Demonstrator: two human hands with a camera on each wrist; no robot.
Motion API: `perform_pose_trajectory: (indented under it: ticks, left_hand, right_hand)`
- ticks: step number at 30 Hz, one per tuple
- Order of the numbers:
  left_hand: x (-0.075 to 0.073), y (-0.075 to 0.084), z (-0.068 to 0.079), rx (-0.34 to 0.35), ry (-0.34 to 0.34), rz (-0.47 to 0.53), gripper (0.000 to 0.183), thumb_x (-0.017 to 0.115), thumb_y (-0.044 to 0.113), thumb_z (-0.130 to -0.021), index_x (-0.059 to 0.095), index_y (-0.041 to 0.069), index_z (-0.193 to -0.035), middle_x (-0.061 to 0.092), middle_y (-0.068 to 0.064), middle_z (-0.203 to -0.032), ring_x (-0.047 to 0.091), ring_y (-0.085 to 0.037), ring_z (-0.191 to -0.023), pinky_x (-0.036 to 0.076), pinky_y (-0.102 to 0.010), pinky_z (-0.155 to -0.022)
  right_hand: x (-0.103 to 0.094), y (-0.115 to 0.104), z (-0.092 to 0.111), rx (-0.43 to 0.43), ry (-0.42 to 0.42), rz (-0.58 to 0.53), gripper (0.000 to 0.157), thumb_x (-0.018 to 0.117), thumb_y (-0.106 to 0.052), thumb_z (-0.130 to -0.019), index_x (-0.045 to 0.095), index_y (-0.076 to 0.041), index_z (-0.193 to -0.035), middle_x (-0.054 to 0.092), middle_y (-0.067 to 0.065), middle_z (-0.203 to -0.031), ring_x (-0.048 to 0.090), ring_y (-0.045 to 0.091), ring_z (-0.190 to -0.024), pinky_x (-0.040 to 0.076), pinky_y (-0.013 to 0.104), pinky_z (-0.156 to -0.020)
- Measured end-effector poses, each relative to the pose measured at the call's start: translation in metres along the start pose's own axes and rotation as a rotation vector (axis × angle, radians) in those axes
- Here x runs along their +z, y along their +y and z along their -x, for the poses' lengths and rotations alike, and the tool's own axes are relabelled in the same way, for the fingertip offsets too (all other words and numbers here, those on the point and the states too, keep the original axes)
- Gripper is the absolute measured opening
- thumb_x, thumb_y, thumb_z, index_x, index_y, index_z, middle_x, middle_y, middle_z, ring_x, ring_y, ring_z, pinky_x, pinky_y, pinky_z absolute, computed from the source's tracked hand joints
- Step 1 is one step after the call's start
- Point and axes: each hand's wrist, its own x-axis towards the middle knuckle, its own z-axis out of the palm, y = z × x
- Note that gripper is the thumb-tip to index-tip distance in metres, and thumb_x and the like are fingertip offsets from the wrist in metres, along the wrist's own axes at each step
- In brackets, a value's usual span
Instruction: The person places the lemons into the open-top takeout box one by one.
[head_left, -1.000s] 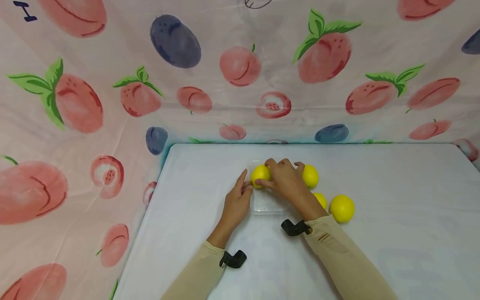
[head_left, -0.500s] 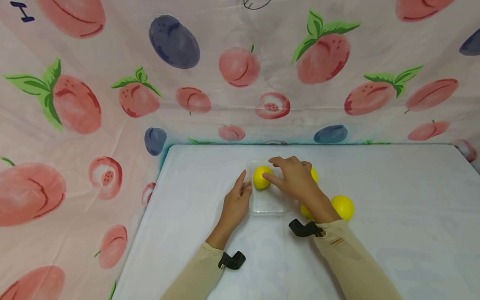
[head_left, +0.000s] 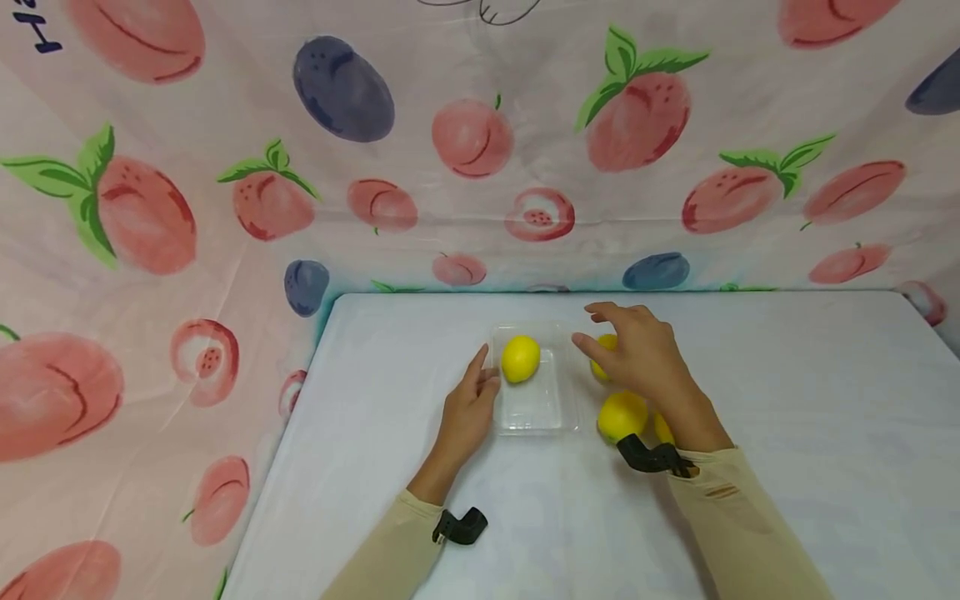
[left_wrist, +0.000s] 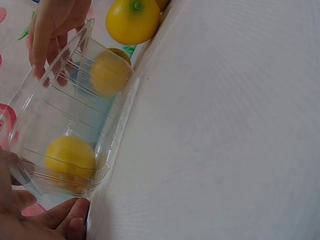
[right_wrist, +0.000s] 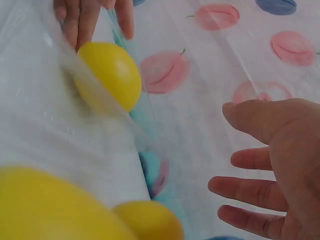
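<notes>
A clear plastic container (head_left: pixel 528 421) lies on the table with one yellow lemon (head_left: pixel 521 359) in its far left part. My left hand (head_left: pixel 468 410) rests against the container's left side, index finger straight along it and the fingertips right at the wall. In the left wrist view, fingers (left_wrist: pixel 65 215) show at the container's near end. My right hand (head_left: pixel 645 350) hovers right of the container, fingers spread and nothing between them. Under it a second lemon (head_left: pixel 602 358) is partly hidden. Another lemon (head_left: pixel 622 417) lies nearer, with one more (head_left: pixel 663 427) mostly behind the right wrist.
The white-covered table (head_left: pixel 810 433) ends at the back and left against a fruit-print cloth (head_left: pixel 480 208). Black camera mounts stick out from the left wrist (head_left: pixel 461 527) and the right wrist (head_left: pixel 648 456).
My right hand has let go of the lemon in the container and moved right, over the loose lemons. My left hand stays at the container's side.
</notes>
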Motion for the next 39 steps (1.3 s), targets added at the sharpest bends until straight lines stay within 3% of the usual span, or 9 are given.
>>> perform_pose_trajectory:
  ticks: [12,20,39]
  left_hand:
    - [-0.006,-0.001,0.004,0.002,0.011,0.005,0.056,0.048,0.032,-0.106,0.032,0.037,-0.16,0.065,-0.003,-0.138,0.06,-0.022,-0.127,0.045,-0.048,-0.111]
    - [-0.007,-0.002,0.003,0.009,0.007,0.003,0.056,0.047,0.033,-0.106,0.032,0.037,-0.16,0.064,-0.002,-0.138,0.06,-0.022,-0.126,0.046,-0.049,-0.11]
    - [-0.004,-0.002,0.004,-0.013,-0.02,0.019,0.056,0.047,0.032,-0.107,0.031,0.038,-0.16,0.063,-0.004,-0.14,0.058,-0.024,-0.129,0.044,-0.05,-0.112]
  right_hand:
    - [-0.01,0.032,0.014,0.048,-0.069,0.032,0.07,0.058,-0.062,-0.096,0.052,-0.015,-0.147,0.063,0.011,-0.139,0.049,0.042,-0.13,0.034,0.075,-0.099]
    - [-0.012,0.052,0.022,0.04,-0.1,0.011,0.07,0.058,-0.061,-0.097,0.049,-0.014,-0.149,0.064,0.015,-0.138,0.052,0.044,-0.126,0.039,0.072,-0.096]
    - [0.006,0.061,0.026,0.056,-0.191,0.018,0.079,0.059,-0.067,-0.093,0.042,-0.02,-0.155,0.062,0.02,-0.14,0.053,0.049,-0.125,0.04,0.071,-0.099]
